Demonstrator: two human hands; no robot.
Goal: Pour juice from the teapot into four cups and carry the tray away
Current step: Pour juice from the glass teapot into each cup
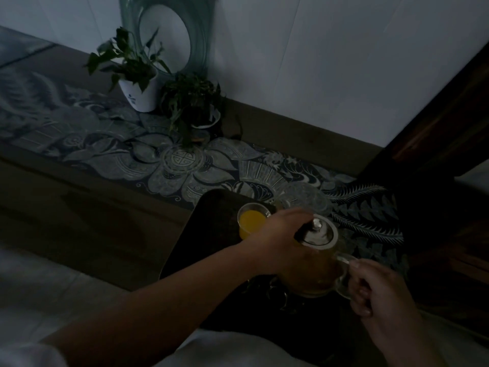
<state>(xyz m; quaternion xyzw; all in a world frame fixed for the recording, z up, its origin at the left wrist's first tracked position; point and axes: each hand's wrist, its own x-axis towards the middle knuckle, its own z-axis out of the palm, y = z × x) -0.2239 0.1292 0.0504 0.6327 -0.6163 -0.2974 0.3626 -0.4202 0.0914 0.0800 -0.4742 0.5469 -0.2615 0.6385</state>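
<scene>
Near tray (pixel 211 207) far edge, filled cup (pixel 251 219).

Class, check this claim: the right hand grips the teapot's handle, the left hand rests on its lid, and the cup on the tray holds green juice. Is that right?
Not quite. In the head view the cup holds orange-yellow juice, not green. The rest stands: right hand on the teapot handle, left hand on the lid, cup on the tray.

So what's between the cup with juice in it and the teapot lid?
In the head view, the left hand lies between the filled cup and the teapot lid, its fingers reaching to the lid knob.
</scene>
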